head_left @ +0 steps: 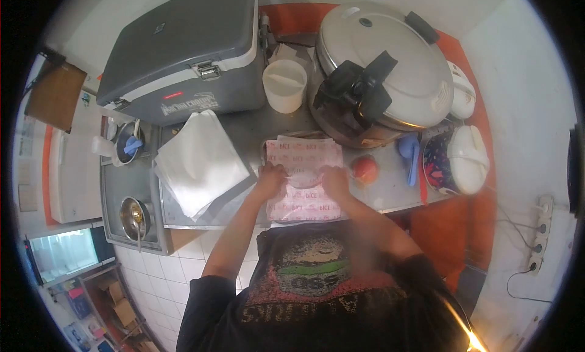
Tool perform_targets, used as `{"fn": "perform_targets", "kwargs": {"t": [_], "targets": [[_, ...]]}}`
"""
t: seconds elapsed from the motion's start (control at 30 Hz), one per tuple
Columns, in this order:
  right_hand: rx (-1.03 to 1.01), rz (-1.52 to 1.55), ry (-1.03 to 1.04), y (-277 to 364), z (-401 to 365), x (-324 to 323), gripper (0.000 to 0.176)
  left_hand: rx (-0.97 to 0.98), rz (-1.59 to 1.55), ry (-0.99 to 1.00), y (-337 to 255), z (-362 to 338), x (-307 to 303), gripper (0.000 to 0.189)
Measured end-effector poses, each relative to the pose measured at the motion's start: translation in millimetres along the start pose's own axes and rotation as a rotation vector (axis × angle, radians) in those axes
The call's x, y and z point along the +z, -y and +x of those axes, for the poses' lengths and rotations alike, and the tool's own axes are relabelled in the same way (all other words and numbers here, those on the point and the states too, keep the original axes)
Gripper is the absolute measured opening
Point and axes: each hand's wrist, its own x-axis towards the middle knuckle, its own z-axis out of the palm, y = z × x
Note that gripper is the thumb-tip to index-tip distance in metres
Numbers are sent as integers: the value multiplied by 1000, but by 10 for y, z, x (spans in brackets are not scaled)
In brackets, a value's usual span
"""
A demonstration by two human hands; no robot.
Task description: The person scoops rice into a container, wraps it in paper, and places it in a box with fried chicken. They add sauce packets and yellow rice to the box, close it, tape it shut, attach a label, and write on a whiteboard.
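Well off to the left of the paper, I see a metal bowl (135, 218) with something yellowish and a handle in it. Near the bowl, farther back, a dark pan (124, 134) holds something blue. Next comes a big grey cooler (189, 66), lid down, standing behind the paper and to its left. In front of the cooler, just left of the paper, white sheets (204, 163) lie in a loose, fanned stack on the metal counter (237, 136).

The left hand (272, 180) is at the paper's left edge, fingers curled. Straight behind the paper stands a pale tub (284, 86), upright and lidded. The paper (304, 200) itself, pale with pink print, lies directly in front of the dark shirt (304, 279). A whitish, round-edged patch shows between the hands; I cannot make it out. The right hand (334, 180) is at the paper's right side, also curled. I cannot tell whether either hand grips anything.

Just right of the paper sits a blurred red thing (365, 169). Behind it and to the paper's right is a large lidded pot (384, 66). Farther right come a blue scoop (409, 157), then a patterned container (440, 160) with a white lid.
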Motion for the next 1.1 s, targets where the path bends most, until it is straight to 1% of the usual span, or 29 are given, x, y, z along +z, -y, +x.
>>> {"fn": "perform_targets", "kwargs": {"t": [0.03, 0.1, 0.17, 0.2, 0.27, 0.33, 0.37, 0.43, 0.47, 0.5, 0.53, 0.57, 0.63, 0.67, 0.73, 0.77, 0.87, 0.97, 1.07, 1.1], "targets": [[53, 31, -34, 36, 110, 1, 35, -31, -18, 36, 58, 95, 62, 22], [109, -16, 37, 103, 348, -10, 33, -113, 0, 87, 44, 186, 102, 19], [5, -116, -39, 65, 439, 74, 32, -217, 73, 113, -198, 273, 1, 15], [-128, -191, -149, 15, 463, 176, 32, -210, 137, -20, -319, 295, -22, 14], [-69, -154, -133, -3, 574, 314, 34, -199, 266, -279, -511, 241, -6, 13], [316, 62, 129, 86, 707, 389, 37, -137, 274, -297, -544, 63, 65, 18], [313, 71, 155, 78, 679, 418, 39, -104, 280, -306, -558, -25, 96, 21], [307, 88, 205, 125, 567, 372, 44, -37, 265, -372, -609, -196, 171, 21], [389, 132, 171, 218, 510, 336, 47, -5, 256, -406, -629, -244, 206, 21], [469, 174, 138, 519, 368, 107, 50, -22, 255, -401, -649, -268, 225, 22], [550, 217, 107, 724, 244, 18, 53, -41, 253, -394, -676, -312, 244, 23], [460, 146, 25, 787, 151, 106, 56, -59, 253, -388, -698, -353, 250, 25], [266, 10, -153, 846, -20, 304, 61, -158, 181, -314, -777, -398, 198, 27], [234, 68, -223, 842, -72, 403, 61, -207, 146, -281, -787, -413, 162, 29], [172, 183, -356, 805, -118, 579, 63, -203, -8, -303, -738, -447, 171, 32], [98, 305, -442, 772, -129, 600, 63, -205, -91, -311, -726, -479, 201, 34], [126, 692, -244, 854, -154, 309, 68, -265, -397, -203, -583, -491, 92, 41], [26, 688, -307, 1090, -217, 32, 73, -403, -1262, -277, -532, -495, 42, 43], [30, 768, -84, 1341, -240, -256, 77, -566, -1651, -311, -550, -524, -93, 42], [3, 755, -66, 1287, -206, -184, 73, -584, -1705, -277, -511, -563, -63, 43]]}}
